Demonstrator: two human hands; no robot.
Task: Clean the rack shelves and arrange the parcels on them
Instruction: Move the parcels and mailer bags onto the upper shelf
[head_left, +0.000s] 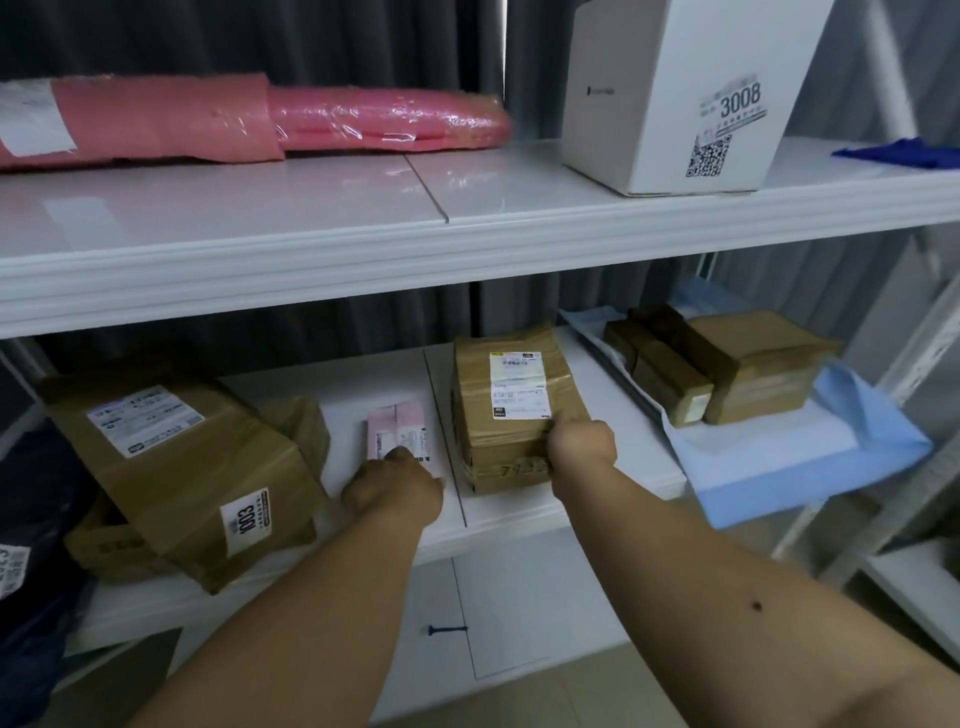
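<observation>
On the middle shelf (519, 514) a brown taped carton (511, 395) with a white label stands near the centre. My right hand (582, 441) grips its front right corner. Just left of it a small pink mailer (397, 426) lies flat, and my left hand (395, 486) rests on its near end with fingers curled. A large brown carton marked 1003 (182, 467) sits tilted at the left. Several small brown boxes (727, 364) lie on a blue sheet (810, 462) at the right.
The upper shelf (311, 208) holds pink wrapped parcels (249, 122) at the left, a white box marked 3008 (675, 93) at the right and a blue cloth (904, 150) at the far right. A dark bag (31, 519) hangs at the left edge. Grey curtains hang behind the rack.
</observation>
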